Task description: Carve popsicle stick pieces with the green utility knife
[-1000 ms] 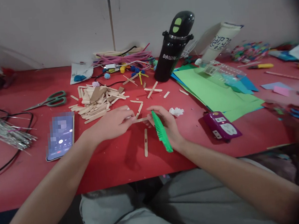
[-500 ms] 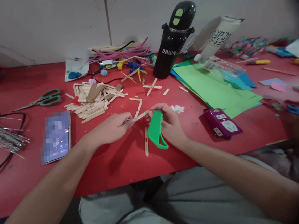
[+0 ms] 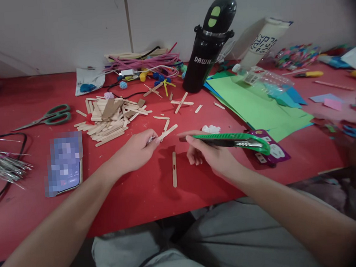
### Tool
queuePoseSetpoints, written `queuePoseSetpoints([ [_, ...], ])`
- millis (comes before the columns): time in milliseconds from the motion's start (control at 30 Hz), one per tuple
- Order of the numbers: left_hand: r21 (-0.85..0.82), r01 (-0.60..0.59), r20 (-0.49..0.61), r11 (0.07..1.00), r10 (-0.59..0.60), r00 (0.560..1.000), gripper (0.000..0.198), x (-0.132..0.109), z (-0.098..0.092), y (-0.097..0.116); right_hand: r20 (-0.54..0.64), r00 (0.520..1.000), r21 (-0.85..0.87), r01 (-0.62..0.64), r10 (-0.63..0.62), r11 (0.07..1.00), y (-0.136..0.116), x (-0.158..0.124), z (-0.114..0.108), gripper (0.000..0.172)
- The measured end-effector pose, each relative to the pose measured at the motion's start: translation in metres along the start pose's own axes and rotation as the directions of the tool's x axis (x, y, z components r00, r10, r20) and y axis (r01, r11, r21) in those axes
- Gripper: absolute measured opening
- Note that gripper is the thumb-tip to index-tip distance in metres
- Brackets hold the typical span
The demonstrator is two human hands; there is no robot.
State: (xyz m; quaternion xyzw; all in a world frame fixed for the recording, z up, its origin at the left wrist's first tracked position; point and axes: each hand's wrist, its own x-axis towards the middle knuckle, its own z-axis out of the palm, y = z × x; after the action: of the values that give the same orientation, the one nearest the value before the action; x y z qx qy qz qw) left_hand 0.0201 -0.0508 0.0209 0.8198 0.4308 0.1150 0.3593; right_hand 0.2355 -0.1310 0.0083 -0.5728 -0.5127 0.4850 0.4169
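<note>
My left hand (image 3: 141, 150) pinches one end of a wooden craft stick (image 3: 168, 132), whose free end points to the right. In my right hand (image 3: 211, 153) lies a green box cutter (image 3: 242, 139), its tip end toward the left and its handle toward the right. The cutter's tip is apart from the held stick. Flat on the red table (image 3: 134, 205), below and between my hands, is another craft stick (image 3: 175, 176) with a small hole near its middle. Behind the left hand is a heap of craft sticks (image 3: 110, 124).
Left of my hands lie a phone (image 3: 66, 165), green-handled scissors (image 3: 55, 115) and a bundle of silver wires (image 3: 3, 164). At the back stands a black bottle (image 3: 200, 62). Green paper sheets (image 3: 255, 99), a clear plastic bottle (image 3: 262, 78) and a purple box (image 3: 278, 151) are on the right.
My right hand has moved right, away from the stick, and the box cutter has swung from pointing down to nearly level. The left hand stays almost in place with the stick.
</note>
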Motion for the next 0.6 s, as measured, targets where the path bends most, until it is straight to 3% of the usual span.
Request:
queuePoseSetpoints([
  [100, 0.010, -0.011, -0.014, 1.000, 0.011, 1.000, 0.029, 0.000, 0.001, 0.003, -0.037, 0.997, -0.271, 0.059, -0.072, 0.961, -0.003, 0.002, -0.007, 0.033],
  [167, 0.012, -0.005, -0.021, 1.000, 0.005, 1.000, 0.027, 0.000, 0.001, 0.005, -0.046, 0.995, -0.328, 0.066, -0.086, 0.943, -0.002, 0.004, -0.012, 0.033],
  [333, 0.000, 0.041, -0.034, 0.999, -0.041, 0.999, 0.027, -0.003, 0.001, 0.009, -0.087, 0.963, -0.539, 0.170, -0.256, 0.825, -0.001, 0.007, -0.021, 0.027],
  [600, 0.056, 0.064, -0.007, 0.996, -0.063, 0.998, 0.033, -0.006, -0.001, 0.012, -0.175, 0.963, -0.436, 0.109, -0.203, 0.893, -0.028, 0.004, -0.037, 0.025],
])
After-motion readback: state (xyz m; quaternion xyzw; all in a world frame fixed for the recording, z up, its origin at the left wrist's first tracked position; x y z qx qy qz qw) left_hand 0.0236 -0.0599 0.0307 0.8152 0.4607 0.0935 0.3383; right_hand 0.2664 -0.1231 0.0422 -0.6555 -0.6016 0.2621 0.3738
